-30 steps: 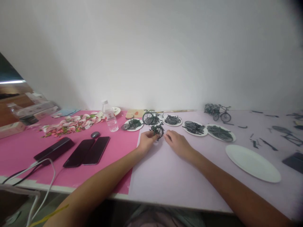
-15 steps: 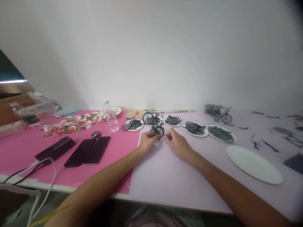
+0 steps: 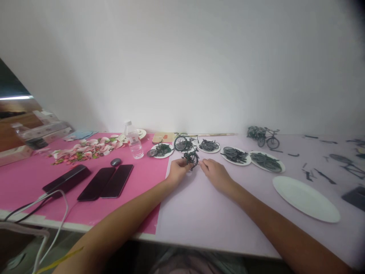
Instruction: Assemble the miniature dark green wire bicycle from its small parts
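Note:
My left hand is closed on a small dark green model bicycle, holding it just above the pale lilac table. My right hand sits close on the model's right side, fingers curled and pinched near its wheel; what they hold is too small to make out. Just behind the hands stands another model bicycle with a large wheel.
A row of white plates with dark bicycle parts runs behind the hands, and an empty white plate lies to the right. A finished model bicycle stands near the wall. On the pink mat lie a water bottle, two phones, a mouse and cables.
My right hand's fingertips moved slightly away from the model's wheel and lowered toward the table. The left hand kept the model almost still.

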Tool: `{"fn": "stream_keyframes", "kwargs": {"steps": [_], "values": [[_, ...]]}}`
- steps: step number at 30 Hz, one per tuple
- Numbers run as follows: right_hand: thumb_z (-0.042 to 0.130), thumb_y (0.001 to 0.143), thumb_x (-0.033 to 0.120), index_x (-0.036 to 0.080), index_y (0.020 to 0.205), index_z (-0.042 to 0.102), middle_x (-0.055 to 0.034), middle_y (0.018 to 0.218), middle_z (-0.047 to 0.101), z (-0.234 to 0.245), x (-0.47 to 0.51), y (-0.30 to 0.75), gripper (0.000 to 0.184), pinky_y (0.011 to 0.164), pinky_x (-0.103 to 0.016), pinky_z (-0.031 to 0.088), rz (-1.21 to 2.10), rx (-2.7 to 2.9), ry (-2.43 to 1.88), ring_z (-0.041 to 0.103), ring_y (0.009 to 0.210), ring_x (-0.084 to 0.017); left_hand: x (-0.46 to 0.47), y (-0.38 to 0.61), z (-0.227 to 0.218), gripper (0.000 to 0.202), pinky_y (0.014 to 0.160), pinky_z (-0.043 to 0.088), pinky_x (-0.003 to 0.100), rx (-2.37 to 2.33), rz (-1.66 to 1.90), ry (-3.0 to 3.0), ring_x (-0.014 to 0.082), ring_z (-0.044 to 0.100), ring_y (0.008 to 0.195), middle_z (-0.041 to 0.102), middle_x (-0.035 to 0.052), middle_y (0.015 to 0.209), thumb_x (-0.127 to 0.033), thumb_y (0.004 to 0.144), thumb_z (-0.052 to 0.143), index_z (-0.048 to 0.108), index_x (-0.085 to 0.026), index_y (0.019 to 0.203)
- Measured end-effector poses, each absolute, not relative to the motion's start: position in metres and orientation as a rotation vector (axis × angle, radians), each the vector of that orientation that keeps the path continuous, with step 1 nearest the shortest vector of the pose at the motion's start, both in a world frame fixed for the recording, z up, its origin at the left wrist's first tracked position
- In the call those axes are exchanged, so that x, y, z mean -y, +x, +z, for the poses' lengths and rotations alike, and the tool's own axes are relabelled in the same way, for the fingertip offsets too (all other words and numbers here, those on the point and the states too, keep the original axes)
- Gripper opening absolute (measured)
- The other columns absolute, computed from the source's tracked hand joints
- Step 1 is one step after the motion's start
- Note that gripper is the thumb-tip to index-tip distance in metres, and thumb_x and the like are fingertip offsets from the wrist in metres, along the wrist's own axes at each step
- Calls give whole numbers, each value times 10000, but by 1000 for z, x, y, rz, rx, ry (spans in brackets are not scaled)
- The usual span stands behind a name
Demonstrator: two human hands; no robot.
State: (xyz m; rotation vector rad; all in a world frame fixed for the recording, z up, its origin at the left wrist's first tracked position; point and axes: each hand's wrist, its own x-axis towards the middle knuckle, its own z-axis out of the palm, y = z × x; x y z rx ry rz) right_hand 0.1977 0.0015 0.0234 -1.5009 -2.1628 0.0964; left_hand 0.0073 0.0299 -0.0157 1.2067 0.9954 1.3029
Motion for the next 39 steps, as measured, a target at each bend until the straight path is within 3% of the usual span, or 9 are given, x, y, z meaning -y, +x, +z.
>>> {"fn": "stream_keyframes", "kwargs": {"steps": [3,9,18,28,32,35,39], "values": [[376,1089,435,233,797,512,-22,788,632,25,0,198,380,646,-274,341,151,2130,-1479,591,724,-196,-30,7,-16,367,722,534,303,-991,1302,1217,218,698,773,789,119,913,-375,667,895,811,-118,916],[485,1032,369,250,950,515,4,875,688,28,6,196,148,656,-273,358,284,2056,-1402,612,735,-187,-28,8,-11,359,727,524,296,-981,1303,1235,218,696,785,788,120,932,-385,679,890,805,-115,900],[399,1073,439,233,753,461,-6,728,614,26,0,199,386,612,-280,314,159,2091,-1465,545,653,-181,-29,8,-13,402,721,501,295,-968,1284,1221,209,677,765,781,116,902,-415,657,910,804,-111,897],[316,1097,378,233,960,637,-57,947,671,20,-4,202,378,773,-317,446,293,1931,-1318,617,851,-216,-30,3,-9,430,605,387,238,-848,1254,1188,132,583,673,748,90,873,-476,714,887,771,-121,928],[484,1062,403,246,1024,645,-57,1027,676,18,-6,200,228,820,-332,468,258,1928,-1179,616,943,-237,-29,3,-9,423,660,415,250,-789,1235,1202,145,602,720,746,91,883,-481,721,890,771,-125,914],[639,987,372,259,1051,697,-52,1017,673,18,-5,198,142,778,-329,477,221,1960,-1127,608,912,-239,-30,3,-12,410,660,409,251,-769,1240,1216,131,576,684,722,72,810,-486,723,892,760,-123,859],[683,956,309,253,1003,756,-43,886,648,17,-7,198,103,729,-333,465,162,1940,-1071,578,791,-223,-31,3,-13,431,656,399,253,-758,1215,1216,130,572,679,731,82,832,-496,715,897,761,-117,867]]}}
